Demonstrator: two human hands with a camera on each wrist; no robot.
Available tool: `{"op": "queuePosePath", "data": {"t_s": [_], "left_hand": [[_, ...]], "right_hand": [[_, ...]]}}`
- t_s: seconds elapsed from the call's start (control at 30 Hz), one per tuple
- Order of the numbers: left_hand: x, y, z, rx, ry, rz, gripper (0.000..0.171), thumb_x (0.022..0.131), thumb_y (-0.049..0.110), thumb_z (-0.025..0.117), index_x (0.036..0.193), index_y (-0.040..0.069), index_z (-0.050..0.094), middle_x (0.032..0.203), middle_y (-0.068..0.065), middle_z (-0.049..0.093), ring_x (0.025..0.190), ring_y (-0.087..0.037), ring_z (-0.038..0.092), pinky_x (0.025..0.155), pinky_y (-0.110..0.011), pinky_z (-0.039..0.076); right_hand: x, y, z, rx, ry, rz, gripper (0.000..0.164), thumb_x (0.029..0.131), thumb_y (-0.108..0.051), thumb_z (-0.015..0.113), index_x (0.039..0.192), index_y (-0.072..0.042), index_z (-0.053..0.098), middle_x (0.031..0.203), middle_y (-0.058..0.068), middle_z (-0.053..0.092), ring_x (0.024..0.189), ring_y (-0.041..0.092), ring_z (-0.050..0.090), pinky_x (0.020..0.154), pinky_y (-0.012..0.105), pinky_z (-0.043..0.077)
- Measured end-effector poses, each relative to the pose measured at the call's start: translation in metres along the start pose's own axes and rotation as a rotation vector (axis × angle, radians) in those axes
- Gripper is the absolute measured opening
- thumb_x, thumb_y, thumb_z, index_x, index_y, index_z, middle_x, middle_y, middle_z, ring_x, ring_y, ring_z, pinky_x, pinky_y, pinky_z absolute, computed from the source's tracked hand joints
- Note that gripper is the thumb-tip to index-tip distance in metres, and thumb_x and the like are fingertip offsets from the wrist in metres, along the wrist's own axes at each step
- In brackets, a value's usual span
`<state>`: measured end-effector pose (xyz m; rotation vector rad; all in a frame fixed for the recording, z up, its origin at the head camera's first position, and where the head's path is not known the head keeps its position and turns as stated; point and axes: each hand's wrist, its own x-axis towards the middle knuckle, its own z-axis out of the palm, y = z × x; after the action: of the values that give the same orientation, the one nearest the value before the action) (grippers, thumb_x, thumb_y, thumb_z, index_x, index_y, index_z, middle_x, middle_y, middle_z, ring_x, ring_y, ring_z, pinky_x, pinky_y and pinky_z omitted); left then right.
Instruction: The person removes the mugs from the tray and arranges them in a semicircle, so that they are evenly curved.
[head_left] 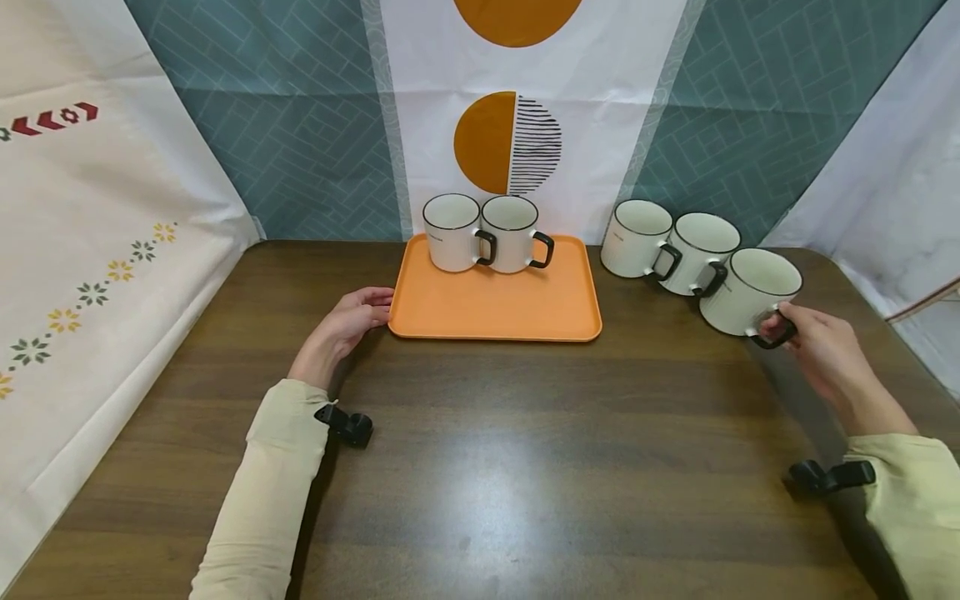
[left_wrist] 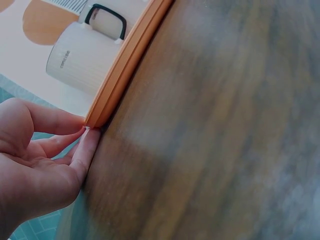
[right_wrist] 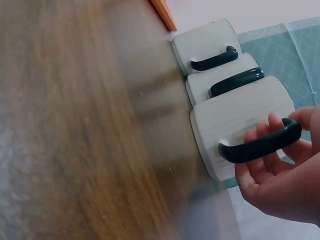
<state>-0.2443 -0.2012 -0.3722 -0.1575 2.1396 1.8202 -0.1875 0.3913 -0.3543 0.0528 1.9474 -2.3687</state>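
Note:
My right hand holds the black handle of the rightmost white mug, its fingers passing through the loop. In the right wrist view the same mug stands on the table, close to the neighbouring mug. At the left, my left hand pinches the left edge of an orange tray between thumb and fingers. Two white mugs with black rims, a left one and a right one, stand side by side at the tray's back, handles to the right.
Beside the held mug are a middle mug and a left mug, in a slanting row right of the tray. The brown wooden table ends at a hanging patterned cloth. White cloth drapes along the left.

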Motion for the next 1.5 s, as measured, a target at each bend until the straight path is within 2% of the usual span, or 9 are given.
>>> {"op": "queuePosePath", "data": {"t_s": [0.1,0.33,0.57,0.7,0.8,1.0,1.1,1.27,1.5], "left_hand": [[0.001,0.0,0.001,-0.004,-0.004,0.005,0.053,0.094,-0.008,0.044,0.145,-0.008,0.029,0.141,-0.025,0.035,0.122,-0.03,0.043,0.108,-0.038,0.034],[0.002,0.0,0.0,0.004,-0.002,0.02,0.052,0.094,-0.008,0.045,0.144,-0.008,0.031,0.139,-0.024,0.037,0.115,-0.027,0.046,0.107,-0.036,0.036],[0.001,-0.001,-0.002,0.007,-0.003,0.024,0.053,0.094,-0.008,0.044,0.145,-0.009,0.029,0.14,-0.025,0.036,0.115,-0.026,0.047,0.105,-0.034,0.038],[0.0,-0.001,-0.002,0.003,-0.002,0.029,0.053,0.094,-0.008,0.044,0.145,-0.009,0.029,0.14,-0.025,0.035,0.114,-0.025,0.047,0.106,-0.035,0.037],[0.0,-0.001,-0.001,0.01,-0.001,0.031,0.052,0.094,-0.008,0.045,0.145,-0.008,0.03,0.14,-0.025,0.036,0.113,-0.024,0.047,0.106,-0.035,0.037],[0.002,-0.002,-0.002,-0.004,-0.007,0.035,0.052,0.094,-0.008,0.044,0.144,-0.009,0.03,0.139,-0.025,0.036,0.11,-0.022,0.048,0.102,-0.03,0.041],[0.002,-0.002,-0.001,-0.007,-0.014,0.03,0.052,0.094,-0.009,0.044,0.144,-0.01,0.029,0.139,-0.025,0.036,0.113,-0.025,0.047,0.101,-0.029,0.041],[0.002,-0.002,0.001,-0.002,-0.035,0.028,0.055,0.092,-0.01,0.043,0.145,-0.01,0.027,0.141,-0.026,0.035,0.122,-0.03,0.043,0.102,-0.031,0.04],[0.002,0.001,-0.001,0.004,-0.027,0.025,0.055,0.092,-0.011,0.042,0.145,-0.01,0.027,0.142,-0.027,0.034,0.124,-0.032,0.041,0.106,-0.036,0.036]], "right_hand": [[-0.001,-0.002,0.0,-0.11,0.081,0.029,0.034,0.101,-0.021,0.05,0.078,-0.01,0.073,0.075,-0.004,0.068,0.076,0.002,0.062,0.069,0.014,0.041],[-0.003,-0.004,0.002,-0.18,0.118,-0.012,0.032,0.099,-0.019,0.054,0.076,-0.016,0.076,0.072,-0.008,0.068,0.072,0.0,0.059,0.063,0.013,0.043],[-0.003,-0.012,0.007,-0.663,0.184,0.044,0.03,0.098,-0.041,0.051,0.077,-0.033,0.07,0.076,-0.016,0.06,0.069,0.005,0.048,0.058,0.02,0.04],[-0.005,-0.022,0.008,-0.887,0.238,0.061,0.044,0.098,-0.05,0.043,0.103,-0.013,0.066,0.076,-0.016,0.053,0.069,0.003,0.049,0.059,0.022,0.041],[-0.007,-0.031,0.008,-0.863,0.326,0.031,0.041,0.099,-0.046,0.043,0.103,-0.011,0.063,0.072,-0.024,0.052,0.069,-0.003,0.05,0.057,0.018,0.043],[-0.008,-0.049,0.023,-0.7,0.584,-0.095,0.025,0.097,-0.034,0.05,0.074,-0.037,0.061,0.07,-0.029,0.052,0.073,-0.001,0.046,0.062,0.014,0.035],[-0.011,-0.054,0.038,-0.642,0.508,-0.173,0.022,0.098,-0.027,0.05,0.081,-0.032,0.063,0.075,-0.026,0.056,0.073,0.0,0.048,0.065,0.009,0.038],[-0.012,-0.048,0.08,-0.562,0.172,-0.252,0.022,0.099,-0.014,0.051,0.087,-0.023,0.066,0.079,-0.017,0.064,0.072,0.0,0.057,0.062,0.009,0.045],[0.016,-0.033,0.144,-0.725,-0.128,-0.167,0.029,0.103,-0.019,0.045,0.112,0.007,0.057,0.093,-0.008,0.065,0.086,0.002,0.061,0.079,0.015,0.048]]}}
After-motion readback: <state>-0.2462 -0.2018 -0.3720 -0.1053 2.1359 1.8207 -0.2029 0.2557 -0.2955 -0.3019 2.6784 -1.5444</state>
